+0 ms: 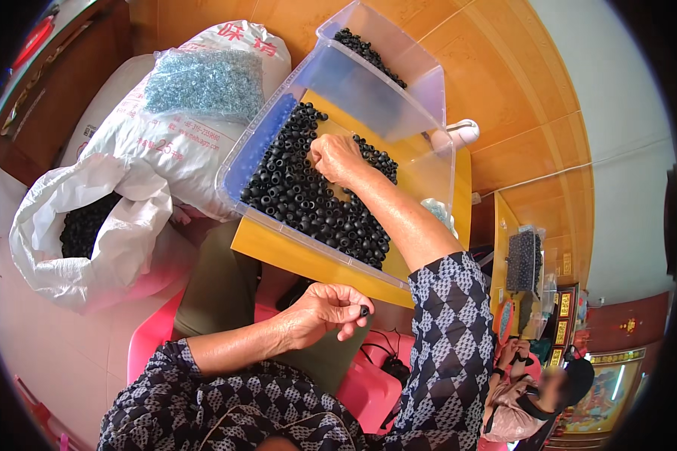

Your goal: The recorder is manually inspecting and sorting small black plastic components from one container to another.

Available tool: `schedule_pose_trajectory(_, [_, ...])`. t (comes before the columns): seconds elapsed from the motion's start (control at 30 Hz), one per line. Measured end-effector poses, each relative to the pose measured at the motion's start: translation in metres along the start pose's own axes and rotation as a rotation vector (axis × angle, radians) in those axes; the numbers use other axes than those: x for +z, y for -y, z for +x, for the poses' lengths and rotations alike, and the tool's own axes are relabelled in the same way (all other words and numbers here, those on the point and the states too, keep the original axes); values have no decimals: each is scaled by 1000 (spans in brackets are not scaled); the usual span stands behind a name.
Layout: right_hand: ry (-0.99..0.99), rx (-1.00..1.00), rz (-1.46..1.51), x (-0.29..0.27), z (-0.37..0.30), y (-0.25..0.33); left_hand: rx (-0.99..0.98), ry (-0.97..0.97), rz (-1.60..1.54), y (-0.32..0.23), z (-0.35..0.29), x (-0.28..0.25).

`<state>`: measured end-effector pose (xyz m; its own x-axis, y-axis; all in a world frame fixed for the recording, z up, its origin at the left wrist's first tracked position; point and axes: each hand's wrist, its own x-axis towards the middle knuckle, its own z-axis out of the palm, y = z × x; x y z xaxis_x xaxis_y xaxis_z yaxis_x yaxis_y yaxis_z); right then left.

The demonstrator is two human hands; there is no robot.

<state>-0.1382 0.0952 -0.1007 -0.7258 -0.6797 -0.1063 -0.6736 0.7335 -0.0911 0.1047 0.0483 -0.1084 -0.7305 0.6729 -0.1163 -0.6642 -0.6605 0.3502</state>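
My left hand (316, 314) is raised over my lap, in front of the yellow table. Its thumb and fingers pinch a small round black bead-like piece (365, 310). My right hand (338, 159) reaches into a clear plastic bin (257, 131) on the tabletop. Its fingers are curled down at the heap of loose black pieces (301, 199), many round with a hole in them. What those fingertips hold, if anything, is hidden. A yellow patch of bare surface shows through the bin to the right of the heap.
Behind the bin stands another clear container (421, 64) with black pieces. To the left, a white sack (120, 139) carries a bag of bluish clear pieces (203, 84). An open white sack (41, 225) holds more black ones. Another person (523, 406) sits at far right.
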Motion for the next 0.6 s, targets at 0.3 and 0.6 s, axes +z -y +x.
schedule_pose_trajectory(0.3, [-100,-15,547,-47,-52,-6,24,11,63,-2,-6,14])
schedule_pose_trajectory(0.6, [-259,238,1292,-103,-209,49,149,-43,183,1,-20,34])
